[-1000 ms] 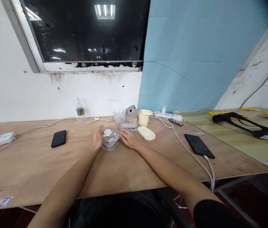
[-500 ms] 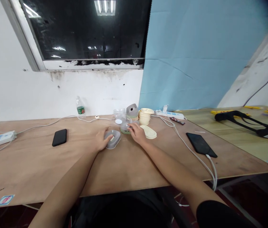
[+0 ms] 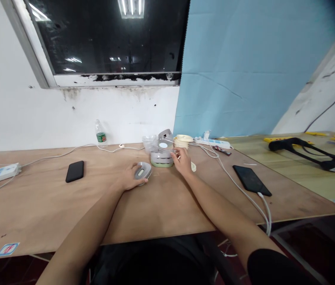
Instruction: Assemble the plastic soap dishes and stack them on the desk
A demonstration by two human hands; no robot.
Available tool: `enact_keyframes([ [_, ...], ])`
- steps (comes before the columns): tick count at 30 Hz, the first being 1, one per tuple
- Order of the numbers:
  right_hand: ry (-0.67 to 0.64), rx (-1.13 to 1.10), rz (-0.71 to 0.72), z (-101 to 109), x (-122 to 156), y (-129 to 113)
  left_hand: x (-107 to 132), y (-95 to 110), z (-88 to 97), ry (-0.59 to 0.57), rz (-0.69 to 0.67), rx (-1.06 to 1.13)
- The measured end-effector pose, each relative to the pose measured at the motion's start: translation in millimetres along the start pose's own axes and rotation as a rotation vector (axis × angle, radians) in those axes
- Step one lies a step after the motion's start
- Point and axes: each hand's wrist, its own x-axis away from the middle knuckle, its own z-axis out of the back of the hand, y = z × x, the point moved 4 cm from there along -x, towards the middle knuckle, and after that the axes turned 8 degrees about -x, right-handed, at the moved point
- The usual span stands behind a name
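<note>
My left hand (image 3: 131, 178) is closed around the sides of a grey oval lid (image 3: 144, 171) with a pale raised strip on its top, low over the table. With fingertips pinched, my right hand (image 3: 183, 161) holds the edge of a clear plastic lid (image 3: 164, 145) that carries a white round spot. It is tilted above a grey, layered oval container (image 3: 160, 156) with a green base (image 3: 161, 164). Behind them are a grey oval piece (image 3: 165, 133), clear plastic containers (image 3: 149, 143) and cream containers (image 3: 183, 138). A cream lid (image 3: 193, 168) is mostly hidden by my right hand.
A black phone (image 3: 75, 171) lies at left, and a dark tablet (image 3: 251, 180) with a white cable at right. A bottle (image 3: 100, 135) stands by the wall. Power strips (image 3: 215, 143) and cables lie across the table. A black strap-like object (image 3: 313, 154) rests at far right.
My right hand has moved right and slightly up, with the clear lid's white spot shifting the same way. The grey layers above the green base now show. My left hand's fingers have shifted over the grey lid.
</note>
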Motion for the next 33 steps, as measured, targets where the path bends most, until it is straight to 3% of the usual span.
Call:
enact_keyframes([
  [3,0.031,0.044,0.018,-2.4,-19.6,-8.4,-0.6,-3.2,-2.7,0.017,-0.001,0.026],
  [7,0.011,0.164,0.113,-17.9,-71.2,-32.9,-1.1,-4.5,-5.6,0.02,-0.011,0.029],
  [12,-0.063,0.306,0.175,-53.8,-135.7,-53.7,-0.5,-0.9,-4.9,-0.005,-0.022,0.006],
  [16,-0.216,0.385,0.106,-88.3,-155.2,-46.7,1.2,4.1,-2.8,-0.036,-0.023,-0.013],
  [20,-0.392,0.46,0.076,-115.0,-151.3,-40.1,2.3,7.8,-3.4,-0.065,-0.013,-0.06],
  [23,-0.407,0.46,0.088,-119.2,-148.7,-44.3,2.2,10.3,-2.6,-0.043,-0.025,-0.049],
  [28,-0.259,0.289,0.175,-93.4,-126.3,-68.2,0.9,11.8,5.1,0.053,-0.025,-0.036],
  [33,-0.218,0.049,0.266,-57.1,-37.5,-86.9,-2.7,16.3,7.9,0.187,0.057,-0.042],
])
